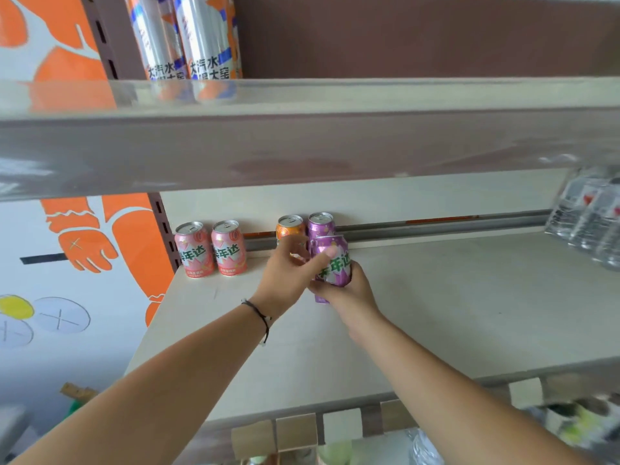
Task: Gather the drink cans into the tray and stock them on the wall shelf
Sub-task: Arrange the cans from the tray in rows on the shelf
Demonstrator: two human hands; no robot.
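Hands meet at one purple can (pixel 332 260) above the wall shelf (pixel 436 297): the right hand (pixel 345 286) grips it from below, tilted, and the left hand (pixel 288 273) pinches its side. Behind stand another purple can (pixel 321 224), an orange can (pixel 290 227) and two pink cans (pixel 211 248).

Pink cans (pixel 210 251) and held purple can (pixel 332 261) showing 美年达; tall silver cans (pixel 188 35) above showing 大汽水, 大窑.
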